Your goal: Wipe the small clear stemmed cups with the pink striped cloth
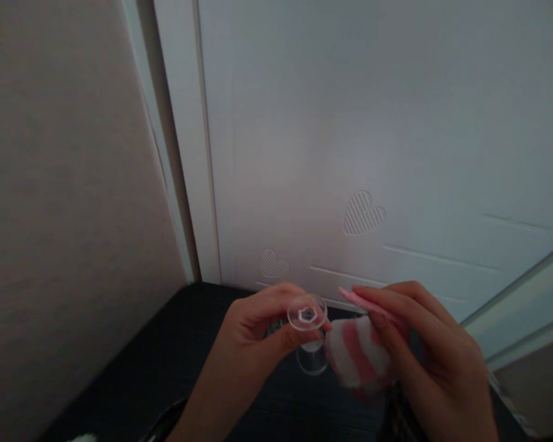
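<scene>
In the head view my left hand (276,316) pinches a small clear stemmed glass (307,313) between thumb and fingers. Its round foot faces up toward me. Below it shows a clear rounded cup shape (312,361); I cannot tell if this is the same glass's bowl or another glass. My right hand (435,350) grips a pink and white striped cloth (360,351) between thumb and fingers. The cloth hangs just right of the glass, close to my left fingertips. Behind my left hand, another clear glass edge (275,326) is partly hidden.
A dark tabletop (161,344) lies under my hands. Behind it stands a white panel (295,153) with raised hearts and lines, and a beige wall (74,184) rises at left. A white thing (83,438) peeks in at the bottom left.
</scene>
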A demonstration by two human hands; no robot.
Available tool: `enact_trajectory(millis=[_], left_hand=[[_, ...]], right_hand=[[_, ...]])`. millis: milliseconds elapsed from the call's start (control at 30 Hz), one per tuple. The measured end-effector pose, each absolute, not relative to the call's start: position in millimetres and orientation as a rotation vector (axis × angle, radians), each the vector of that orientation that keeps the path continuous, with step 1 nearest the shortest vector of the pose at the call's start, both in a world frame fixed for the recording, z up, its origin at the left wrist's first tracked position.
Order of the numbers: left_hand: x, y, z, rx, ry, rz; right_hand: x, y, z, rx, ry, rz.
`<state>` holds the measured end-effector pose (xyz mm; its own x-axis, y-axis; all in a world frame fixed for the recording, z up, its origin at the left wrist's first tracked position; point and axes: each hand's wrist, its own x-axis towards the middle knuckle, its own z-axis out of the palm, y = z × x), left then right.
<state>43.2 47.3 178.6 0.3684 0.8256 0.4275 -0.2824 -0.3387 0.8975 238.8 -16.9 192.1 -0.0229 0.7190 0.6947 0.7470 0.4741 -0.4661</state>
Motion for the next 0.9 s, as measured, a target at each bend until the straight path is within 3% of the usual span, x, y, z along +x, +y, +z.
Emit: enact_trajectory(millis=[467,900], left_hand=[[40,38,187,2.052,0.547,1.187],[39,42,188,2.0,0.615,1.409]], right_hand=[[201,-23,190,-1.007,-1.476,-0.058],[205,-17,183,-0.977,-1.646,-0.045]])
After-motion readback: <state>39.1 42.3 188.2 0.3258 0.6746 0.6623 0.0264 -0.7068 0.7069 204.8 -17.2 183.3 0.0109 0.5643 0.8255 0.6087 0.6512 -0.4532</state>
